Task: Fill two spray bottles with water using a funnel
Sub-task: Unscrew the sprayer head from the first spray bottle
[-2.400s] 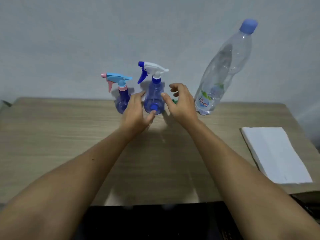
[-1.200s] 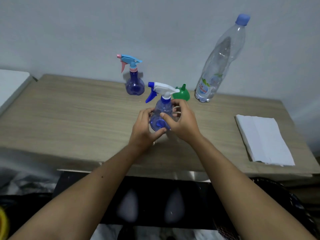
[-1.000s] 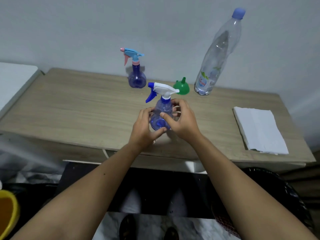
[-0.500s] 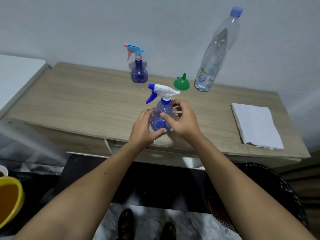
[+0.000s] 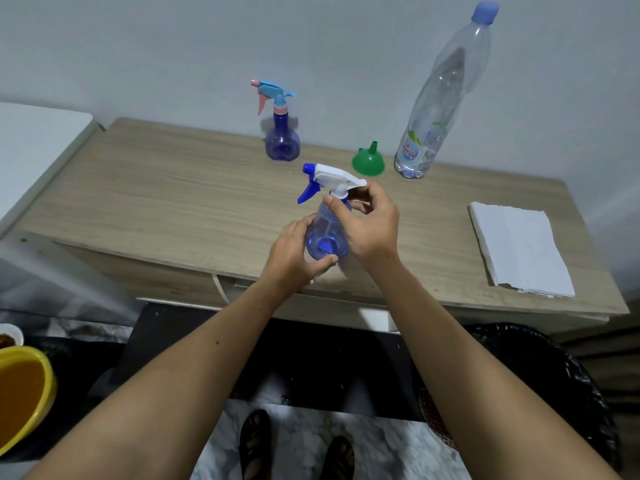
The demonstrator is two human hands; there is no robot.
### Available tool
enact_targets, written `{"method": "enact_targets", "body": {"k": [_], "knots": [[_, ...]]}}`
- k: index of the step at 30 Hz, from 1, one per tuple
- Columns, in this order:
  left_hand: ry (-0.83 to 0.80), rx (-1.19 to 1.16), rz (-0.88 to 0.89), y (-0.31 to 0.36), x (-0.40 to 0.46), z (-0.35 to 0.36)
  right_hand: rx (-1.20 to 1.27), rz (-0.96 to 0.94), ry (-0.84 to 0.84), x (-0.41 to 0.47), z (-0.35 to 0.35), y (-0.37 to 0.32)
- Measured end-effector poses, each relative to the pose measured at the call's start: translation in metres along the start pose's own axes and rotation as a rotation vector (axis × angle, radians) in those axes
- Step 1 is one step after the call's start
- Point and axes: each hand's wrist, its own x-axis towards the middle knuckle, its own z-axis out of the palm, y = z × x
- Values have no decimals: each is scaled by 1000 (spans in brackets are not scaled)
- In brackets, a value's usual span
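Lower left corner: yellow basin point(image 5: 20, 393) on the floor. Upper centre, at the back of the wooden table point(image 5: 166, 195): small blue spray bottle with a pink-and-teal trigger head point(image 5: 280, 133), upright, untouched. Centre frame, near the table's front edge: left hand point(image 5: 294, 258) wrapped round the belly of the blue spray bottle with the white trigger head point(image 5: 327, 223). Right hand point(image 5: 372, 226) just beside, thumb and fingers pinching the same bottle's neck collar under the head. Behind, green funnel point(image 5: 367, 161) mouth-down, next to a tall capped water bottle point(image 5: 440, 98). Right edge: folded white cloth point(image 5: 519, 247) lying flat.
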Motion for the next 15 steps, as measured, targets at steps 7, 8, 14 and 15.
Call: {"method": "enact_targets", "body": {"k": [7,8,14,15], "knots": [[18,11,25,-1,-1,3,-41,-85,40,0,1,0],[25,23,31,-1,-2,4,-44,-90,44,1,1,1],[59,69,57,-2,-2,8,-131,-164,3,1,-4,5],[57,64,58,-2,-2,7,-133,-160,-11,0,-4,5]]}}
